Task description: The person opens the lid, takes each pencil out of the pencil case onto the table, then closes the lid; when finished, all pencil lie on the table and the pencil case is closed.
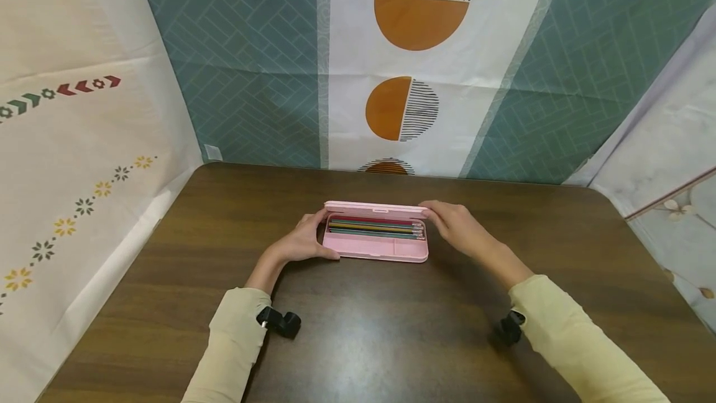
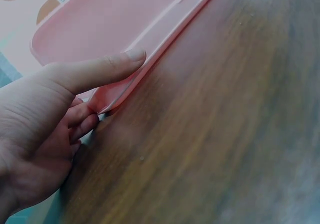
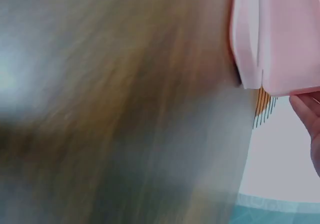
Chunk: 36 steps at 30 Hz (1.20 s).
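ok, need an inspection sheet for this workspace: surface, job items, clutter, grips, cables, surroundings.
Surface: brown wood-grain table, glare toward the near side.
Job items: pink case on the table, lid raised; several pencils in its rear compartment.
Clutter: nothing seen.
Grips: left grip holds the case's left end, thumb on the front edge; right grip holds the lid's right end.
Cables: nothing seen.
Surroundings: teal-and-white backdrop behind, cream patterned sheet left, pale floral sheet right.
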Available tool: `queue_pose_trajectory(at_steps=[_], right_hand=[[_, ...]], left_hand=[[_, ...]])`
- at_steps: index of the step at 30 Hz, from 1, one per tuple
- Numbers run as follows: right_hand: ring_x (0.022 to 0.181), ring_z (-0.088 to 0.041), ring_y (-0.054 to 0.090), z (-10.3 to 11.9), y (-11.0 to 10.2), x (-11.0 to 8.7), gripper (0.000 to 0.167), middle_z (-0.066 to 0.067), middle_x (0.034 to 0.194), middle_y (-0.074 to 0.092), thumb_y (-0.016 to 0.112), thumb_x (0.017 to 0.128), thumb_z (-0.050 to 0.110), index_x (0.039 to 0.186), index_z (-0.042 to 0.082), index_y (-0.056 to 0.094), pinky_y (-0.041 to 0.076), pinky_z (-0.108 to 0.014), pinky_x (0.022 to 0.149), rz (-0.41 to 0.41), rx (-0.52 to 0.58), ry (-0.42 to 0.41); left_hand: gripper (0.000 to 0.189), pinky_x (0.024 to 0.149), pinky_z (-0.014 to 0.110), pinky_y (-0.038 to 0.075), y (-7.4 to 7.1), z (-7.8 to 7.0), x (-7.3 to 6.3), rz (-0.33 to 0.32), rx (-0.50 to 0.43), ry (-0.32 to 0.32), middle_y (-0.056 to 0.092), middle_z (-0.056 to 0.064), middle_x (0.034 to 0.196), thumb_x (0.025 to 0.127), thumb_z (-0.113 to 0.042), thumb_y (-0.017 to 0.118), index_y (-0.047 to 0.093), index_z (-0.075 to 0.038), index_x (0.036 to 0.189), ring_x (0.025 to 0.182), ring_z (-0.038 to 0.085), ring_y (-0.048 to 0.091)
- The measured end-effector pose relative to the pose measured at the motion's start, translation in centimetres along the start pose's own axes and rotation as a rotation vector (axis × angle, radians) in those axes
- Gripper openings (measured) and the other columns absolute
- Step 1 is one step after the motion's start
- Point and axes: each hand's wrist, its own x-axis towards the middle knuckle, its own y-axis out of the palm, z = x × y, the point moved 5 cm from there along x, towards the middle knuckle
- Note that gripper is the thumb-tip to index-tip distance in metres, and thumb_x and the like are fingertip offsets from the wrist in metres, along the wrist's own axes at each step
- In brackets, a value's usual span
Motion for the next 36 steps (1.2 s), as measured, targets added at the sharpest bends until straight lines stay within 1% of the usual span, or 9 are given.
queue_pose_trajectory(at_steps=[3,7,9,12,17,20,23,30,36], right_hand=[[0.090,-0.030,0.066,-0.7,-0.3,0.6,0.020,-0.017,0.102,0.069,0.057,0.097,0.006,0.113,-0.004,0.064,0.051,-0.048,0.082,-0.054,0.045,0.054],[0.081,-0.033,0.066,-1.9,-0.4,1.5,0.019,-0.019,0.095,0.069,0.054,0.098,0.005,0.110,-0.005,0.064,0.052,-0.047,0.076,-0.126,0.119,0.160],[0.081,-0.036,0.067,-2.6,-0.3,1.9,0.020,-0.022,0.096,0.068,0.052,0.100,0.005,0.112,-0.007,0.063,0.053,-0.047,0.075,-0.138,0.183,0.222],[0.084,-0.038,0.068,-3.3,0.0,2.4,0.024,-0.026,0.102,0.066,0.048,0.101,0.005,0.115,-0.010,0.061,0.054,-0.047,0.075,-0.143,0.279,0.308],[0.088,-0.039,0.067,-4.1,0.4,3.0,0.028,-0.030,0.107,0.063,0.046,0.102,0.004,0.121,-0.013,0.057,0.053,-0.047,0.075,-0.155,0.413,0.414],[0.091,-0.040,0.066,-4.6,0.7,3.1,0.029,-0.031,0.109,0.062,0.045,0.101,0.001,0.124,-0.013,0.055,0.053,-0.046,0.076,-0.159,0.470,0.453],[0.094,-0.041,0.064,-5.0,1.0,3.1,0.030,-0.032,0.110,0.061,0.044,0.100,-0.002,0.127,-0.014,0.052,0.053,-0.045,0.077,-0.163,0.499,0.483],[0.097,-0.042,0.063,-5.5,1.5,3.2,0.033,-0.034,0.114,0.060,0.044,0.100,-0.003,0.131,-0.013,0.048,0.053,-0.045,0.077,-0.167,0.513,0.513],[0.088,-0.038,0.066,-5.8,1.8,3.4,0.033,-0.032,0.109,0.062,0.045,0.099,-0.003,0.132,-0.009,0.049,0.054,-0.045,0.076,-0.179,0.505,0.540]], left_hand=[[0.102,0.103,0.057,0.026,0.0,0.0,0.1,-0.012,-0.007,0.019,0.048,0.015,0.137,0.064,-0.028,0.090,0.035,-0.007,0.146,0.127,0.034,0.031],[0.103,0.104,0.054,0.027,-0.1,0.0,0.0,-0.021,-0.008,0.017,0.047,0.016,0.138,0.063,-0.027,0.091,0.035,-0.001,0.146,0.127,0.034,0.031],[0.104,0.104,0.053,0.028,-0.1,0.1,-0.1,-0.022,-0.003,0.005,0.045,0.017,0.139,0.063,-0.027,0.091,0.035,0.000,0.146,0.127,0.033,0.032],[0.103,0.104,0.052,0.030,-0.1,0.2,-0.2,-0.022,-0.005,-0.014,0.044,0.018,0.140,0.063,-0.028,0.091,0.035,0.000,0.145,0.127,0.033,0.033],[0.102,0.103,0.052,0.031,-0.1,0.1,-0.3,-0.026,-0.007,-0.023,0.044,0.017,0.139,0.062,-0.030,0.092,0.038,-0.002,0.144,0.126,0.032,0.034],[0.101,0.103,0.051,0.032,-0.1,0.0,-0.3,-0.028,0.004,-0.013,0.046,0.015,0.139,0.063,-0.031,0.092,0.039,-0.003,0.144,0.126,0.031,0.034],[0.100,0.102,0.051,0.033,-0.1,0.1,-0.2,-0.030,0.020,0.000,0.048,0.015,0.138,0.064,-0.033,0.091,0.040,-0.004,0.144,0.125,0.031,0.035],[0.098,0.102,0.052,0.032,0.1,0.2,-0.2,-0.027,0.046,-0.004,0.045,0.013,0.141,0.066,-0.035,0.089,0.039,-0.006,0.146,0.126,0.029,0.032],[0.097,0.101,0.054,0.032,0.1,0.0,-0.3,-0.026,0.073,-0.006,0.043,0.014,0.141,0.068,-0.036,0.086,0.037,-0.007,0.146,0.127,0.030,0.031]])
